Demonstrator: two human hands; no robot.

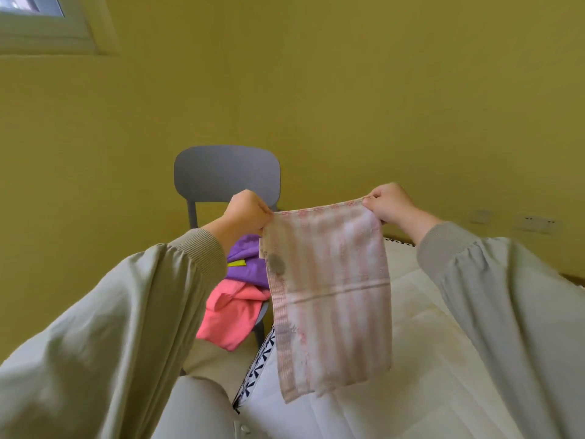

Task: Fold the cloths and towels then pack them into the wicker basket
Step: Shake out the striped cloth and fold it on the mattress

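While towel (329,280) hangs pinched, cloths (232,315) on chair (226,172)

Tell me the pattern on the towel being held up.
The towel has faded pink and white stripes with a few dark grey stains near its left edge, seen in the head view.

grey chair (226,172), pale mattress (427,343), yellow wall (348,90)

The towel (329,280) is hiding part of the mattress (427,327); the cloths (228,315) are covering the chair (226,172) seat; the window (38,23) is running off the top-left edge.
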